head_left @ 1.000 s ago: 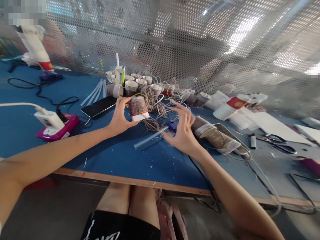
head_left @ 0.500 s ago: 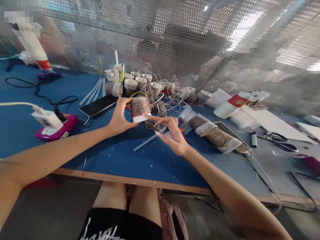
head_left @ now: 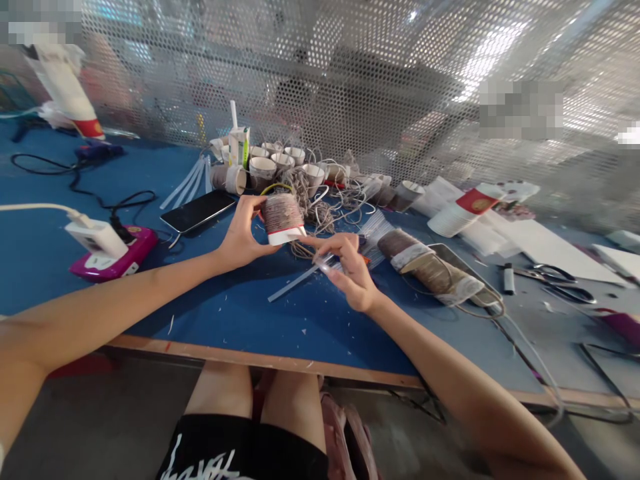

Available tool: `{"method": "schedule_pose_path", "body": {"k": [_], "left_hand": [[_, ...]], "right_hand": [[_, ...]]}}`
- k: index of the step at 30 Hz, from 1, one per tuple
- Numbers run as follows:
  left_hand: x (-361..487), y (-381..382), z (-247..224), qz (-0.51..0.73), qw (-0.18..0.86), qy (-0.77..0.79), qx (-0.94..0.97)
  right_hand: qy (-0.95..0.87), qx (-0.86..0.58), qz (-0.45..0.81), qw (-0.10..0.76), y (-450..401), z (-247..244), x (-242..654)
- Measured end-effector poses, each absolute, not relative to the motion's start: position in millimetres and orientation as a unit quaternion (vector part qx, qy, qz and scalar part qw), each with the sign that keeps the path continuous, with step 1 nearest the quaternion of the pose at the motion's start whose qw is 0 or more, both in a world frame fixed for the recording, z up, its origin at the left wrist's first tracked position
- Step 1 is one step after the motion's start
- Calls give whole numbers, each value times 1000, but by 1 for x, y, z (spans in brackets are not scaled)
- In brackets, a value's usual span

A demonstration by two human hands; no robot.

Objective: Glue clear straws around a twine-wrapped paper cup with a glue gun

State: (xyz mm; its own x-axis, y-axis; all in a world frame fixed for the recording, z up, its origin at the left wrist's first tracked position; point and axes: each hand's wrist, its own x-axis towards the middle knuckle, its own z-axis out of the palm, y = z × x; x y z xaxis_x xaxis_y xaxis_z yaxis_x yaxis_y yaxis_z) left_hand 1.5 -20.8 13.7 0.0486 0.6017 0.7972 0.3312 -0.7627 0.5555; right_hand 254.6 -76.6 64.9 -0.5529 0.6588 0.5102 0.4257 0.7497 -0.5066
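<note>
Grasping a twine-wrapped cup (head_left: pixel 283 215) between thumb and fingers, the person's left hand (head_left: pixel 241 232) holds it just left of the middle of the frame, its white band facing down and toward the right. The right hand (head_left: pixel 350 268), right of the cup, reaches an index fingertip to the edge of that band; its thumb and other fingers are bent close together, and one cannot tell whether they pinch anything small. A clear stick (head_left: pixel 289 288) lies beneath this hand on the blue table (head_left: pixel 210 320). Behind the cup, in the upper middle, are tangled twine (head_left: pixel 323 219) and a group of wrapped cups (head_left: pixel 263 170), with a black phone (head_left: pixel 197 213) to their left. A purple power strip (head_left: pixel 113 263) sits at the left, while a wrapped roll (head_left: pixel 433 270), a stack of paper cups (head_left: pixel 457 215) and scissors (head_left: pixel 555 275) lie across the right side.
</note>
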Motion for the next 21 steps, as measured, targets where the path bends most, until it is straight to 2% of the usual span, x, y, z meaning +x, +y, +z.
{"method": "schedule_pose_path", "body": {"k": [4, 13, 18, 21], "left_hand": [[3, -19, 11, 624, 141, 298, 708], [2, -14, 6, 631, 189, 279, 699], [3, -12, 6, 615, 229, 273, 703], [3, -11, 5, 607, 254, 265, 705]], "right_hand": [[-858, -304, 178, 375, -77, 67, 251], [-747, -431, 68, 501, -70, 64, 254], [-683, -384, 60, 618, -58, 51, 257], [-689, -339, 67, 637, -55, 47, 256]]}}
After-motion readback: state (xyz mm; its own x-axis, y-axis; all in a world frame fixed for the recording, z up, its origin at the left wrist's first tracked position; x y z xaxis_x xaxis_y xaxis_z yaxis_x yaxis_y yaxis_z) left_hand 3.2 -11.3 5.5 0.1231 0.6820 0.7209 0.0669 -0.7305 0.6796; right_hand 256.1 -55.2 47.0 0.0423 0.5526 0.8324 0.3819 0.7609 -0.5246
